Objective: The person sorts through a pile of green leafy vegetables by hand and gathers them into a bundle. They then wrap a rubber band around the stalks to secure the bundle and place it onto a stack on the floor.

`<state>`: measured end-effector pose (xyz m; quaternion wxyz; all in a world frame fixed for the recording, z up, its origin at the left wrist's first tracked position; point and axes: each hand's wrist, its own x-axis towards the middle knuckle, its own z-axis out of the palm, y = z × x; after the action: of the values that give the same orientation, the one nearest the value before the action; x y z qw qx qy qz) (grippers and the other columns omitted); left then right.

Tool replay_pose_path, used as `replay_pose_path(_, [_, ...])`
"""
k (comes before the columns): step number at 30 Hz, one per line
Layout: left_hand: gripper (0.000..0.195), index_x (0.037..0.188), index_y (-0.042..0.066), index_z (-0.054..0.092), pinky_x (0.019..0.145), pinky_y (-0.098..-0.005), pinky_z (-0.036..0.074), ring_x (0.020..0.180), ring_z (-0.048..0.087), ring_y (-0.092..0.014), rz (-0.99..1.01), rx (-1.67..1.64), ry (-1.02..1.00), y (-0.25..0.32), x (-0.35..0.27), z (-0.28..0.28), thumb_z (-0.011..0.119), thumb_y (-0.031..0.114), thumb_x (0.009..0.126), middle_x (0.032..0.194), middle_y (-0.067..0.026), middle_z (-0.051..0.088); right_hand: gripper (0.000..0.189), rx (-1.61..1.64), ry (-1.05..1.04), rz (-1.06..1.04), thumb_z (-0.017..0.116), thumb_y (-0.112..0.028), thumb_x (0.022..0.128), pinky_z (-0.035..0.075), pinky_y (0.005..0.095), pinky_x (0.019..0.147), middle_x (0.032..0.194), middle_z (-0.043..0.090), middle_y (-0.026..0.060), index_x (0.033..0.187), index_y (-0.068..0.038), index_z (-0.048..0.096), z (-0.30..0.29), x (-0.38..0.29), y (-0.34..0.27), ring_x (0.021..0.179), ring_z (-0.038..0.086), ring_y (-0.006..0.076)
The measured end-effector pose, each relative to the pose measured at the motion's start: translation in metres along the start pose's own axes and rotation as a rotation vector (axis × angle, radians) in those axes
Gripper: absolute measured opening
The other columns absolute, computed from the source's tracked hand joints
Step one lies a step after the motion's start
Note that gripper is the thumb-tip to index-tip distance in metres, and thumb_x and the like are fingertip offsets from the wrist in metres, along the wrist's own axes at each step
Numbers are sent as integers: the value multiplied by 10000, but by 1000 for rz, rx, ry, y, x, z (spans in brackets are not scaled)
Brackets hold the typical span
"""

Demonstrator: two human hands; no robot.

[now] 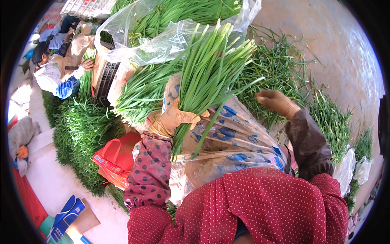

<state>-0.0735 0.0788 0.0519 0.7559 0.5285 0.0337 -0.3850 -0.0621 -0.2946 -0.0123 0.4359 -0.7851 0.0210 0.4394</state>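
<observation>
My left hand (179,117), in a tan glove, grips a bunch of long green garlic chives (210,67). Their pale cut ends point up and away from me, and some leaf tips hang below my fingers. Off to the right, my gloved right hand (277,102) hovers apart from the bunch, fingers curled and slightly blurred; its palm is hidden. Beneath the bunch, a blue-patterned plastic apron (228,134) covers my lap. Another pile of chives (146,88) lies just left of the held bunch, its cut ends towards the lower left.
Ahead, a clear plastic bag (161,45) holds more chives. Loose leaves (280,67) litter the floor at right. Bundled greens (82,137) and a red bag (118,152) lie at left. Another person (54,67) handles greens beside a black crate (106,79).
</observation>
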Motion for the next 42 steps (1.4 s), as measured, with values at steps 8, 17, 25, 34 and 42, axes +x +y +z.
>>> replay_pose_path(8, [586,1342,56,512,790,-284,524,941,689,-254,90,932,267,17,-31,36,710,79,792,1060,-155,694,507,-578,580,-665,435,-466,992,325,450,1068,1305,513,124,1334,-95,480,49,77,-16,1233,445,245])
replay_pose_path(17, [831,1486,306,339,602,-411,541,685,624,-309,197,1898,503,-11,-62,80,576,-10,756,1365,-198,487,583,1078,-161,-448,435,-523,973,324,485,1103,1341,494,133,1381,-107,437,44,53,-81,1265,446,270])
replay_pose_path(25, [816,1459,324,385,636,-420,538,772,607,-325,280,1793,533,-47,-53,85,604,17,735,1430,-178,438,640,1641,-569,-787,451,-570,952,355,503,1101,1328,502,129,1398,-113,418,27,68,-117,1247,478,284])
replay_pose_path(34, [910,1492,229,348,1049,-494,349,1314,392,-415,-4,1586,269,15,-77,95,784,186,695,1476,-240,348,663,1621,-824,-946,505,-610,905,476,458,1023,1029,544,37,1312,-89,454,25,79,-122,1013,600,219])
replay_pose_path(42, [1036,1457,-14,338,1084,-484,334,1306,430,-409,317,1210,462,81,-79,130,778,495,669,1409,-264,441,708,1637,-759,-919,384,-606,959,492,464,964,1045,629,92,1381,-40,440,20,73,-128,1005,612,246])
